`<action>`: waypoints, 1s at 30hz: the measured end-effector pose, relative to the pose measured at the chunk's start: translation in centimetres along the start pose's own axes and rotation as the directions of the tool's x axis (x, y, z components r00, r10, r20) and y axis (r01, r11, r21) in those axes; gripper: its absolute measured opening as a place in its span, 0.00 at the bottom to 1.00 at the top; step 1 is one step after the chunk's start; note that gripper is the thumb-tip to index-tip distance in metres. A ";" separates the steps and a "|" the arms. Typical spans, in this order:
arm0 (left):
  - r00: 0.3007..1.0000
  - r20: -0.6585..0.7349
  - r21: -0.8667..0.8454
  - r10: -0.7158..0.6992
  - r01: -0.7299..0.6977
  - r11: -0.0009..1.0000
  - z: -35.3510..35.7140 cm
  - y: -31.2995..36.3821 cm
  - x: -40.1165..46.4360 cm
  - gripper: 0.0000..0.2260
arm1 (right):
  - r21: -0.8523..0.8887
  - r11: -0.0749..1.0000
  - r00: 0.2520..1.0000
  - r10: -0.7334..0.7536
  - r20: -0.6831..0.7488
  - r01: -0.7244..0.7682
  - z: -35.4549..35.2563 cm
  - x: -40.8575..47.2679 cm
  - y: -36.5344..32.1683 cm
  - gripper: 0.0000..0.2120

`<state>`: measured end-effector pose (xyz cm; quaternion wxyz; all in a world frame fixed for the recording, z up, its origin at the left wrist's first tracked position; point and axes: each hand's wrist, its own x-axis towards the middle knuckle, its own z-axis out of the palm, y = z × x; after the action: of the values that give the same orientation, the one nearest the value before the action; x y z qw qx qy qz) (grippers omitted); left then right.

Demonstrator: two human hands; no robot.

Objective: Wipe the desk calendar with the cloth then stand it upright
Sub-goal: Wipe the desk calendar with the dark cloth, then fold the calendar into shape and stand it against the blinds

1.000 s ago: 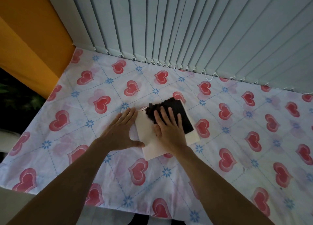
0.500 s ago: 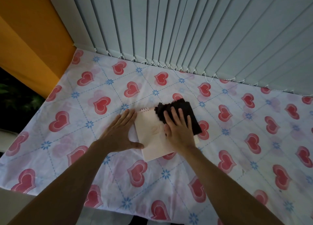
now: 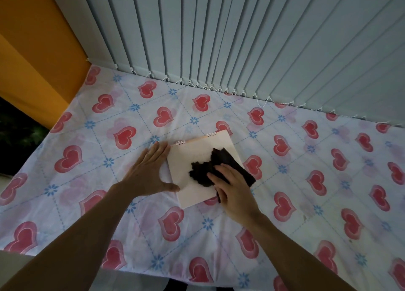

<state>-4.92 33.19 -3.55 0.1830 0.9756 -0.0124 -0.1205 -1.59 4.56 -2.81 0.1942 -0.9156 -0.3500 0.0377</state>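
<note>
A pale pink spiral-bound desk calendar [image 3: 192, 157] lies flat on the heart-print tablecloth [image 3: 109, 137], its wire binding at the far edge. A dark brown cloth [image 3: 219, 163] rests bunched on the calendar's right half and hangs over its right edge. My right hand [image 3: 232, 187] presses flat on the near part of the cloth. My left hand [image 3: 149, 170] lies flat on the tablecloth with fingers spread, its thumb and fingertips against the calendar's left edge.
Vertical grey blinds [image 3: 241, 50] with a bead chain hang along the table's far edge. An orange wall [image 3: 32, 50] stands at the left. The tablecloth's near edge [image 3: 142, 275] drops off at the bottom of the view.
My right hand has slid the cloth from the calendar's far right corner toward me and leftward, uncovering the top of the page. The left hand stays at the left edge.
</note>
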 end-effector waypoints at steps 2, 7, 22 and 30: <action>0.999 -0.010 -0.063 -0.042 0.041 0.997 -0.1 0.5 0.2 0.58 | 0.005 0.998 0.997 0.065 -0.051 -0.064 -0.6 -0.8 0.9 0.22; 0.984 -0.171 -0.057 -0.045 0.036 0.998 -0.7 3.5 1.2 0.47 | -0.028 0.974 0.964 0.218 -0.149 -0.225 -3.4 -4.0 4.2 0.21; 0.932 -0.148 -0.002 0.332 -0.336 0.942 6.4 25.3 5.0 0.37 | -0.173 0.776 0.781 0.542 -0.311 -0.607 -9.6 -17.0 11.1 0.25; 0.928 -0.060 0.043 0.367 -0.365 0.930 9.8 29.4 5.1 0.36 | -0.107 0.783 0.782 0.580 -0.228 -0.612 -6.4 -18.4 11.6 0.19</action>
<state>-1.80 1.97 -3.04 0.1873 0.9624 -0.1899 -0.0513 -6.83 -17.46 -2.62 0.1222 -0.9921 -0.0240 -0.0174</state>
